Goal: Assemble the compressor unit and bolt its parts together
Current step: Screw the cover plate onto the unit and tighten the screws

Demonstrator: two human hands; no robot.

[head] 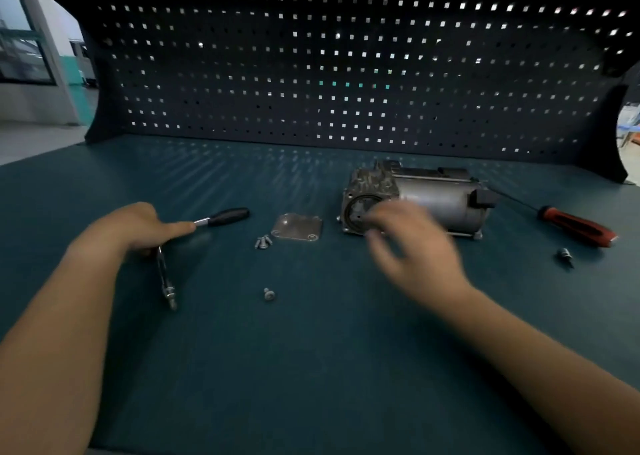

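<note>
At the far side we saw a dark pegboard (346, 73) standing upright, light showing through its square holes. Below it spread the dark green bench top (311, 368), and we read places on it as on a dial, with twelve toward the pegboard.

The compressor unit (443, 200) lay on its side at about two o'clock. Its grey cylindrical body pointed toward three, and its cast end, with a round opening, faced nine. The right hand (415, 246) hovered at that open end, reaching in from five o'clock. It was blurred, yet its fingers looked loosely spread and we saw nothing in them. Whether the fingertips touched the casting we could not tell.

The left hand (138, 226) was at nine o'clock, curled round the head of a ratchet wrench (228, 216), with the forefinger laid along the shaft. The wrench's black handle pointed toward three, and a slim silver extension ran from under the hand toward six.

A red-handled screwdriver (575, 224) lay at three o'clock of the compressor unit, its thin blade reaching back toward the body's far end. A flat grey cover plate (297, 227) rested between the wrench handle and the compressor unit, apart from both. A pair of bolts (264, 241) lay together just off its eight o'clock corner, and a single bolt (269, 294) sat alone toward six of them. A small dark bit (565, 256) lay at six o'clock of the screwdriver handle.
</note>
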